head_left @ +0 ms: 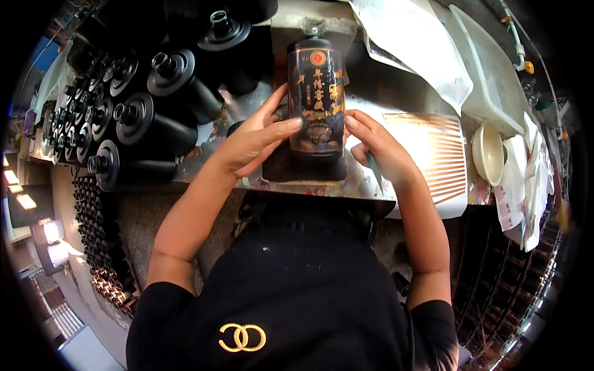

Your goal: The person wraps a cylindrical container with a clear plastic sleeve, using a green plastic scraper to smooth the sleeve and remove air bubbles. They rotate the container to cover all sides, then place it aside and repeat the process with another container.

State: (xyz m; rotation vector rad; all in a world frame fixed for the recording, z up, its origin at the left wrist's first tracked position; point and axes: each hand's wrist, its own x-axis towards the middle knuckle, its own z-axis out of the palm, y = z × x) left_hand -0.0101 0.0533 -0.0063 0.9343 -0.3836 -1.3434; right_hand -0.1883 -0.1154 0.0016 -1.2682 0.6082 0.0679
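A black bottle (317, 133) with a clear neck and a glossy wrap of gold lettering and a red-and-gold round emblem is between my hands at the table's edge. My left hand (260, 139) grips its left side, thumb on the front and fingers toward the back. At the right side, my right hand (380, 145) touches the bottle with its fingertips. A thin green pointed tool (375, 168) sticks down from that hand's curled fingers. Under the bottle is a dark, flat-looking base (303, 172).
Several matte black bottles (179, 74) crowd the left side, necks toward me. On the right lie a white sheet with gold strips (430, 161), a cream bowl (487, 154), a translucent tray (486, 68) and white paper (414, 43). Dark racks (507, 284) stand below right.
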